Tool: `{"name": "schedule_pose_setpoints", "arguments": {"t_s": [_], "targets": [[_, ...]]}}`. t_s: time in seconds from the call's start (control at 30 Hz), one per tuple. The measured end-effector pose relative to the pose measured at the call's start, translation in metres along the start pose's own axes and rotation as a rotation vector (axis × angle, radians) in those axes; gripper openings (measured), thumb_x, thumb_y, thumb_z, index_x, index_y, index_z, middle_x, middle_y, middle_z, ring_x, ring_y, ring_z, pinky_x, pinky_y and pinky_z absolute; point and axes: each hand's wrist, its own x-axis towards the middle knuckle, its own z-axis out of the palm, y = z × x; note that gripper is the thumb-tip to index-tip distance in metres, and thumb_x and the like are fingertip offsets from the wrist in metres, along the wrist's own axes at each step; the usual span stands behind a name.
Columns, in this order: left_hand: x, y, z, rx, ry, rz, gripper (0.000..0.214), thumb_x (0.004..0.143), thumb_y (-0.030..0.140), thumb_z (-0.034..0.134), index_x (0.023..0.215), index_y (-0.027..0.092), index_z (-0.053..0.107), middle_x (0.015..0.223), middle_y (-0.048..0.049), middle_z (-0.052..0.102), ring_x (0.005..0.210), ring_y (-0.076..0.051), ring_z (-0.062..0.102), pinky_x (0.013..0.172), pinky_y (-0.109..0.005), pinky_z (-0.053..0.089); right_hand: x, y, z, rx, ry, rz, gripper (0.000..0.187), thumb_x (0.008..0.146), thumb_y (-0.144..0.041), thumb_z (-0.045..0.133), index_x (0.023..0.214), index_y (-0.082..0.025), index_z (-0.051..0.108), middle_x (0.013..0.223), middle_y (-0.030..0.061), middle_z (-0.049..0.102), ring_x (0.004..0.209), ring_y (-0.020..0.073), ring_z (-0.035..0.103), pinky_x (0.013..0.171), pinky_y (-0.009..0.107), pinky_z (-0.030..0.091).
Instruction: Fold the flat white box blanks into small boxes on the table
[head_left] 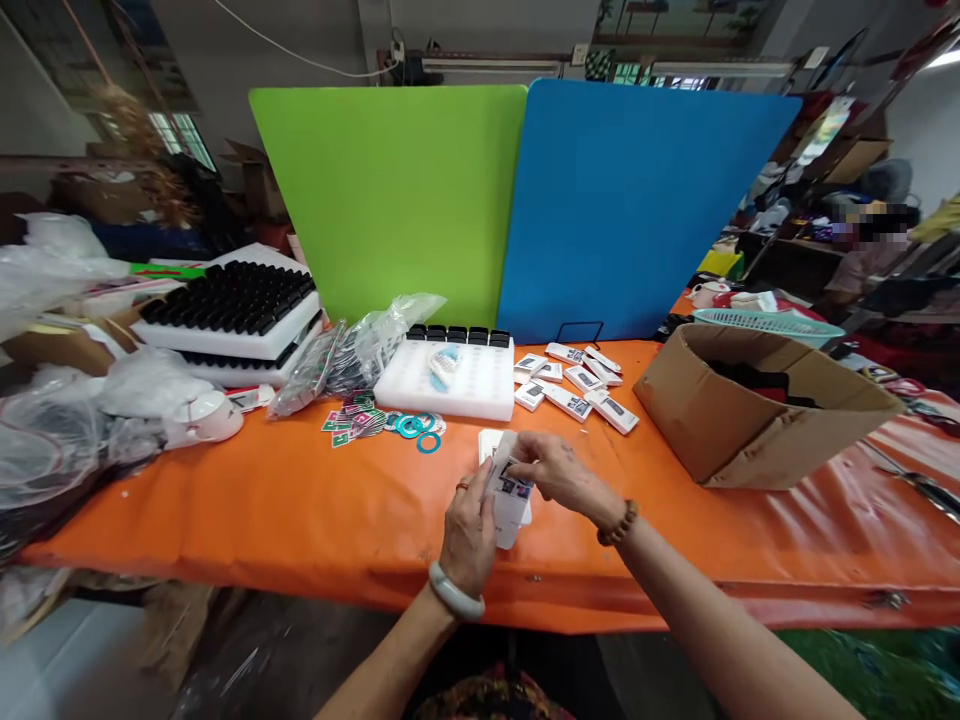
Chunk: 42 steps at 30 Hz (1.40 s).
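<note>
The left hand [471, 528], with a pale bangle at its wrist, pinches the lower-left edge of a printed white packet [508, 518] between thumb and fingers, while the right hand [553, 468], wearing a beaded bracelet [618, 523], pinches that packet's upper end with bent fingertips. The packet tilts above the orange table cover [300, 515], near the table's front edge at six o'clock, and more white pieces show partly behind it; the hands hide how many. Taking the packet as the centre of the dial, a white foam block [480, 392] sits at eleven o'clock, black pieces [456, 335] lined along its far side. At ten lie blue rings [428, 451], then small printed cards [356, 420], and well beyond them stacked foam trays [217, 340] full of black pieces. Small white boxes [584, 378] lie scattered at one o'clock, and an open cardboard box [690, 410] stands at two. Toward twelve, a green board [405, 200] and a blue board [622, 210] stand upright, their edges meeting.
</note>
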Motion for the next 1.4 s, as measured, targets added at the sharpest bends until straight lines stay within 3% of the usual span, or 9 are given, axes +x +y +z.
{"name": "schedule_pose_setpoints", "arguments": {"t_s": [0.2, 0.47, 0.67, 0.8, 0.93, 1.0, 1.1, 1.23, 1.4], "targets": [[-0.025, 0.007, 0.014, -0.042, -0.015, -0.048, 0.044, 0.088, 0.026, 0.042, 0.131, 0.019, 0.047, 0.121, -0.0143, 0.058, 0.112, -0.028, 0.054, 0.097, -0.041, 0.043, -0.032, 0.018, 0.024, 0.202, 0.137, 0.005, 0.005, 0.064, -0.019, 0.059, 0.065, -0.018, 0.054, 0.060, -0.0027, 0.056, 0.056, 0.0111, 0.048, 0.050, 0.021, 0.037], [-0.053, 0.006, 0.019, 0.017, -0.110, -0.070, 0.061, 0.084, 0.032, 0.054, 0.139, 0.017, 0.034, 0.136, -0.0148, 0.047, 0.128, -0.029, 0.040, 0.105, -0.044, 0.035, -0.057, 0.026, 0.035, 0.580, 0.049, 0.168, 0.011, 0.063, -0.024, 0.061, 0.062, -0.017, 0.052, 0.045, -0.0069, 0.046, 0.038, 0.0052, 0.036, 0.038, 0.018, 0.028], [-0.054, 0.026, 0.015, -0.273, -0.227, -0.205, 0.035, 0.084, 0.031, 0.051, 0.118, 0.022, 0.057, 0.106, -0.0081, 0.067, 0.092, -0.024, 0.063, 0.082, -0.034, 0.048, -0.070, 0.027, 0.047, 0.535, 0.018, 0.089, 0.007, 0.065, -0.021, 0.057, 0.061, -0.019, 0.052, 0.050, -0.0057, 0.048, 0.039, 0.0069, 0.039, 0.037, 0.019, 0.030], [-0.050, 0.028, 0.012, -0.461, -0.272, -0.269, 0.028, 0.083, 0.039, 0.054, 0.098, 0.018, 0.066, 0.078, -0.0024, 0.067, 0.066, -0.016, 0.058, 0.062, -0.025, 0.046, -0.085, 0.021, 0.052, 0.231, 0.294, -0.087, 0.008, 0.072, -0.020, 0.053, 0.076, -0.020, 0.060, 0.075, 0.0028, 0.060, 0.068, 0.0166, 0.056, 0.063, 0.028, 0.046], [-0.046, 0.023, 0.007, -0.689, -0.243, -0.416, 0.031, 0.077, 0.042, 0.062, 0.092, 0.015, 0.066, 0.076, -0.0018, 0.066, 0.065, -0.014, 0.056, 0.061, -0.023, 0.045, -0.097, 0.033, 0.053, 0.121, 0.662, -0.066, 0.043, 0.071, -0.031, 0.063, 0.111, -0.020, 0.056, 0.115, 0.0120, 0.053, 0.081, 0.0203, 0.055, 0.074, 0.034, 0.046], [-0.046, 0.021, 0.006, -0.771, -0.223, -0.487, 0.031, 0.074, 0.043, 0.065, 0.089, 0.015, 0.065, 0.072, -0.0018, 0.066, 0.061, -0.013, 0.055, 0.059, -0.022, 0.045, -0.100, 0.047, 0.057, 0.272, 0.597, 0.033, 0.050, 0.066, -0.039, 0.068, 0.111, -0.019, 0.054, 0.107, 0.0105, 0.056, 0.073, 0.0186, 0.054, 0.064, 0.032, 0.047], [-0.051, 0.021, 0.010, -0.805, -0.214, -0.544, 0.029, 0.074, 0.043, 0.065, 0.084, 0.015, 0.064, 0.067, -0.0009, 0.065, 0.057, -0.012, 0.054, 0.055, -0.022, 0.045, -0.108, 0.066, 0.067, 0.570, 0.304, 0.120, 0.032, 0.070, -0.045, 0.066, 0.087, -0.019, 0.059, 0.073, 0.0014, 0.057, 0.058, 0.0142, 0.049, 0.052, 0.026, 0.042], [-0.062, 0.018, 0.018, -0.676, -0.255, -0.548, 0.034, 0.079, 0.049, 0.058, 0.085, 0.016, 0.065, 0.068, -0.0016, 0.065, 0.055, -0.012, 0.054, 0.052, -0.022, 0.043, -0.122, 0.082, 0.080, 0.733, 0.247, 0.188, 0.032, 0.066, -0.047, 0.070, 0.066, -0.018, 0.057, 0.057, -0.0018, 0.051, 0.055, 0.0131, 0.048, 0.051, 0.024, 0.041], [-0.076, 0.010, 0.016, -0.499, -0.326, -0.392, 0.040, 0.076, 0.042, 0.062, 0.109, 0.018, 0.062, 0.088, -0.0060, 0.069, 0.074, -0.018, 0.061, 0.068, -0.026, 0.049, -0.141, 0.105, 0.092, 0.847, 0.264, 0.196, 0.059, 0.065, -0.051, 0.072, 0.114, -0.025, 0.053, 0.092, 0.0058, 0.065, 0.060, 0.0167, 0.060, 0.055, 0.029, 0.049]]}}
